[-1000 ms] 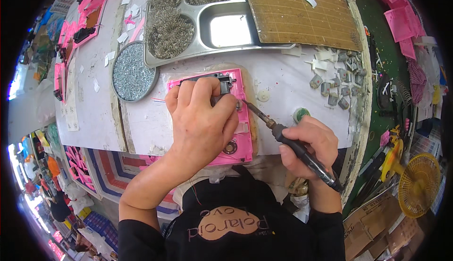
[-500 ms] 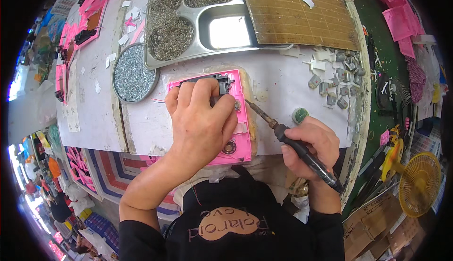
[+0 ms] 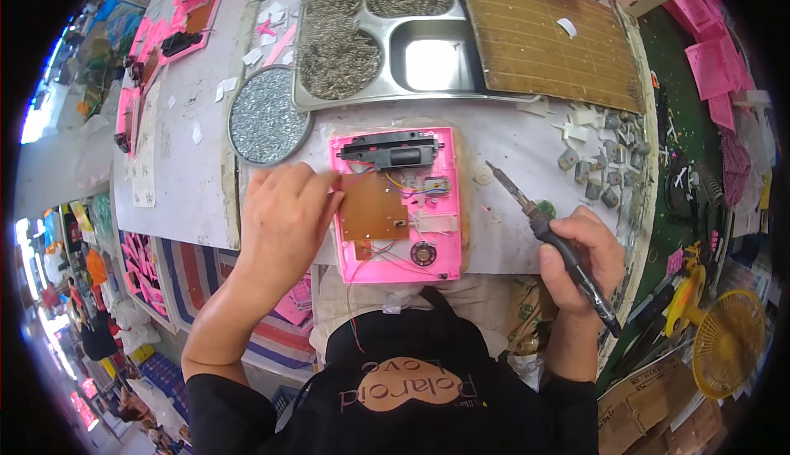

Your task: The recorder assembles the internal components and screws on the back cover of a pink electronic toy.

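My right hand (image 3: 583,262) is wrapped round the dark handle of a soldering iron (image 3: 568,267). The iron's metal tip points up and left, in the air right of a pink plastic housing (image 3: 450,266). Inside this open housing lie a black mechanism (image 3: 403,155), a brown circuit board (image 3: 372,212), a small motor (image 3: 437,185), a round speaker (image 3: 423,254) and loose wires. At the housing's left edge my left hand (image 3: 284,220) is closed in a pinch. A thin red wire (image 3: 355,178) runs from the mechanism to its fingertips, which are partly hidden.
A round dish of small screws (image 3: 270,118) stands left of a metal tray (image 3: 393,93) of springs. A brown board (image 3: 551,39) overlaps that tray. Small motors (image 3: 609,197) lie at right, and a green round piece (image 3: 545,208) sits behind the iron. A yellow fan (image 3: 728,344) stands lower right.
My left hand has moved off the black mechanism to the housing's left edge, uncovering the circuit board. The soldering iron has drawn away to the right. The whole view has shifted slightly.
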A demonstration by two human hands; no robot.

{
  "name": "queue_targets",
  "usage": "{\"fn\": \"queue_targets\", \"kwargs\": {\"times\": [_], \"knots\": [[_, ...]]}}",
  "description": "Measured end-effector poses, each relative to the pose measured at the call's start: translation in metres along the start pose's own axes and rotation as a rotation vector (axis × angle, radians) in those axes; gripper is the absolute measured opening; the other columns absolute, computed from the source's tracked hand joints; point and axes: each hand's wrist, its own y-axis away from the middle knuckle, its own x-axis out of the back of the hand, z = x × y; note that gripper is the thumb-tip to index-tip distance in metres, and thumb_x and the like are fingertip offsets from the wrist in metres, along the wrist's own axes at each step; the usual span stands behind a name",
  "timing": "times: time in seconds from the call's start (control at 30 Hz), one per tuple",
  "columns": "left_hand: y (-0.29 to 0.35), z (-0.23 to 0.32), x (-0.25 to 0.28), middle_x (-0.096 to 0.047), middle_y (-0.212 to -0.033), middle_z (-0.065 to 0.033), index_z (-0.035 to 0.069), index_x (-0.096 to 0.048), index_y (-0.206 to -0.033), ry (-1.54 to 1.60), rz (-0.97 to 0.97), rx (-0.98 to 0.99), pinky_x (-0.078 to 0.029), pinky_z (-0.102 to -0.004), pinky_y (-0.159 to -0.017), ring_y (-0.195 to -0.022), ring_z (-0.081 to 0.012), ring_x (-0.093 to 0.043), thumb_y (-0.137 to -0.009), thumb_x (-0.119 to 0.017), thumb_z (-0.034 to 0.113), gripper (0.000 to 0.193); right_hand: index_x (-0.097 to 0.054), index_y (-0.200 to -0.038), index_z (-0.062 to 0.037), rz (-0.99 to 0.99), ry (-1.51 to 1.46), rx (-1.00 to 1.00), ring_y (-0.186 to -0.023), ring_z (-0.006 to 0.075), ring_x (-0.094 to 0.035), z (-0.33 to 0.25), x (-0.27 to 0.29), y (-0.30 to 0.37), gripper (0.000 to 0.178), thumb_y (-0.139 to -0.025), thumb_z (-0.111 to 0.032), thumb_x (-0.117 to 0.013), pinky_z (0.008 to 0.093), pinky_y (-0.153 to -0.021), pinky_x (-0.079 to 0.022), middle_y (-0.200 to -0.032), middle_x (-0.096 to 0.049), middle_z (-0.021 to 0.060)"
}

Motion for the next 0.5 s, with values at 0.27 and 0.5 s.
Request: {"fn": "queue_targets", "kwargs": {"times": [0.27,0.5], "knots": [[-0.021,0.012,-0.018,-0.074,-0.096,-0.0085,0.002,-0.075,-0.101,0.577,0.297,0.052,-0.056,-0.0269,-0.065,-0.077,-0.0161,-0.072,-0.087,-0.076,-0.001,0.015,-0.068,-0.117,0.0018,0.055,-0.185,-0.124,-0.066,0.0130,-0.054,-0.013,-0.034,-0.012,0.038,-0.081,-0.003,-0.079,0.0252,-0.059,-0.041,-0.081,-0.063,0.0073],[-0.011,0.033,-0.042,-0.073,-0.081,-0.0034,-0.003,-0.072,-0.101,1.380,0.142,0.531,-0.053,-0.0200,-0.060,-0.068,-0.0045,-0.066,-0.093,-0.074,0.003,0.009,-0.065,-0.131,-0.0030,-0.068,-0.282,-0.221,-0.089,0.0167,-0.068,-0.024,-0.092,-0.053,0.049,-0.084,0.006,-0.073,0.0281,-0.081,-0.055,-0.103,-0.068,0.0096]]}}
